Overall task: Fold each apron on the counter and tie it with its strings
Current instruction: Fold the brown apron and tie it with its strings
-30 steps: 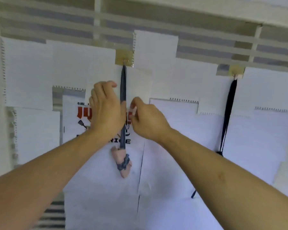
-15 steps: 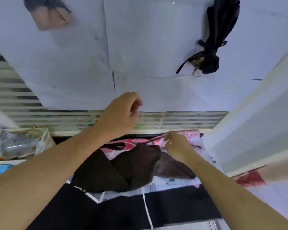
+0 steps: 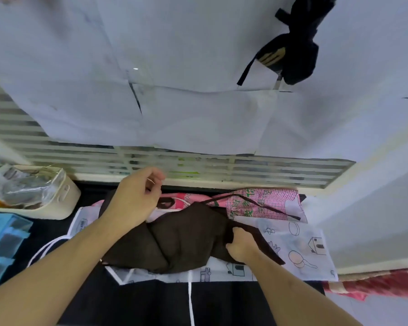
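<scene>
Fingers of right hand (image 3: pixel 242 245) are pinching brown apron (image 3: pixel 181 243) at its right fold; left hand (image 3: pixel 137 201) is hovering w/ fingers loosely curled, holding nothing. Cloth's prob. light, floppy; grab edges.

We see a dark brown apron (image 3: pixel 181 245) of matt woven cloth, softly creased, with a thin flat string (image 3: pixel 257 203) of the same dull fabric. Under it lies a white apron (image 3: pixel 299 250) of smooth, thin cloth printed with line drawings, edged with white cotton-like tape. Behind we find a pink checked cloth (image 3: pixel 259 201), also matt. The counter (image 3: pixel 222 302) looks black and dull. We note a cream plastic basket (image 3: pixel 64 201), smooth and faintly glossy, holding crinkled clear shiny wrappers. The wall carries matt white paper sheets (image 3: pixel 186 67). A black fabric bundle (image 3: pixel 295 50) hangs there, matt too.
</scene>
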Motion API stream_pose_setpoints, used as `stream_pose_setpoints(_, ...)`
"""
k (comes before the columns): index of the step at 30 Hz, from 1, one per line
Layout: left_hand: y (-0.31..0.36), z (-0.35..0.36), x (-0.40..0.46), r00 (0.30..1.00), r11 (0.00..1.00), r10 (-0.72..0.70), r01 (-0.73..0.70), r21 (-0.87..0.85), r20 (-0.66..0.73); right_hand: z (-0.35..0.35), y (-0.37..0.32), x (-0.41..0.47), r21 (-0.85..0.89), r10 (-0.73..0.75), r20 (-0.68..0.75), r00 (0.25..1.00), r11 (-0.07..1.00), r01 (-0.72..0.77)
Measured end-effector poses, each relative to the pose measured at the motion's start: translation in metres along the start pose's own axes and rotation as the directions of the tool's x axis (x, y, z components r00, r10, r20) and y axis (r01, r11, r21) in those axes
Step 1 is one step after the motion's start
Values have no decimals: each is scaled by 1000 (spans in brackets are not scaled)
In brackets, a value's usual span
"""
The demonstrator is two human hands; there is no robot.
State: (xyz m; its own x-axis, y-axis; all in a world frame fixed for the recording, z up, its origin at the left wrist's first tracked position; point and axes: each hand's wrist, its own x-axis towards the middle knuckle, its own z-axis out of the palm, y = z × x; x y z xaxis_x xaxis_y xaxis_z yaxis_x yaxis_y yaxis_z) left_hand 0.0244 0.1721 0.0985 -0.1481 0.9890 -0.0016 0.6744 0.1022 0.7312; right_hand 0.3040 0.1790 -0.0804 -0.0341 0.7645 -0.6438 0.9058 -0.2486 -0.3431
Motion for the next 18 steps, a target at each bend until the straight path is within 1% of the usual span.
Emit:
stream_pose_setpoints(1, 3, -4, -1, 1000, 1000, 0, 0, 0, 8, -2, -2, -5, 5, -26, 23, 999, 1000, 26)
stream_pose_setpoints(3, 11, -12, -2, 998, 999, 14, -16, 38, 53, -16, -17, -17, 41, -123, 15, 992, 992, 122)
stream_pose_setpoints(4, 17, -18, -1, 993, 998, 39, -45, 53, 108, -30, -33, -27, 41, -193, 3, 981, 980, 193)
stream_pose_setpoints(5, 23, -21, 1, 976, 994, 73, -88, 61, 206, -45, -50, -38, 37, -268, -10, 963, 963, 268)
stream_pose_setpoints(6, 34, -26, 1, 938, 988, 110, -138, 64, 329, -66, -71, -52, 23, -358, -19, 933, 933, 359)
stream_pose_setpoints(7, 45, -29, 2, 882, 979, 138, -191, 76, 450, -88, -93, -69, -6, -455, -32, 890, 891, 455)
stream_pose_setpoints(8, 59, -31, 3, 826, 966, 160, -243, 85, 540, -111, -116, -86, -34, -548, -55, 835, 836, 547)
stream_pose_setpoints(9, 70, -33, 5, 797, 959, 175, -272, 84, 578, -134, -136, -106, -52, -620, -89, 779, 784, 618)
stream_pose_setpoints(10, 85, -39, 8, 806, 957, 198, -283, 68, 558, -159, -154, -129, -55, -662, -139, 736, 747, 662)
stream_pose_setpoints(12, 111, -59, 16, 863, 960, 238, -280, 30, 447, -199, -177, -166, -36, -696, -250, 674, 702, 711)
stream_pose_setpoints(13, 125, -74, 19, 876, 951, 259, -306, 54, 406, -217, -181, -182, -38, -698, -297, 652, 691, 722)
stream_pose_setpoints(14, 136, -89, 23, 880, 936, 277, -338, 99, 385, -233, -181, -195, -37, -692, -300, 657, 696, 717)
stream_pose_setpoints(15, 145, -106, 25, 884, 918, 300, -370, 143, 359, -247, -181, -206, -60, -673, -271, 688, 725, 686)
stream_pose_setpoints(16, 152, -122, 25, 892, 909, 314, -382, 168, 326, -258, -178, -214, -128, -649, -222, 728, 760, 638)
stream_pose_setpoints(18, 161, -157, 21, 903, 913, 352, -390, 121, 248, -274, -176, -227, -332, -590, -167, 790, 788, 519)
